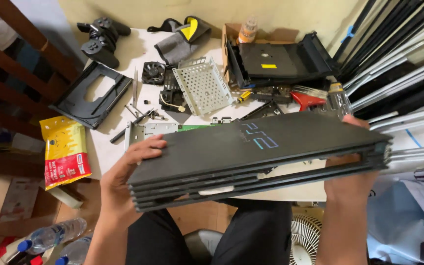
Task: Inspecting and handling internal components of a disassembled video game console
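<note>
White worktable [105,147], cluttered parts, wooden railing [6,59]

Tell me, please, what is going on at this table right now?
A person holds a black game console case level above their lap, the left hand gripping its left end and the right hand its right end. On the white table behind it lie taken-apart pieces: a perforated metal cage, a small fan, a black disc tray frame, loose screws and a red-handled tool. A black game controller sits at the far corner, and a yellow wipes packet hangs over the near edge.
</note>
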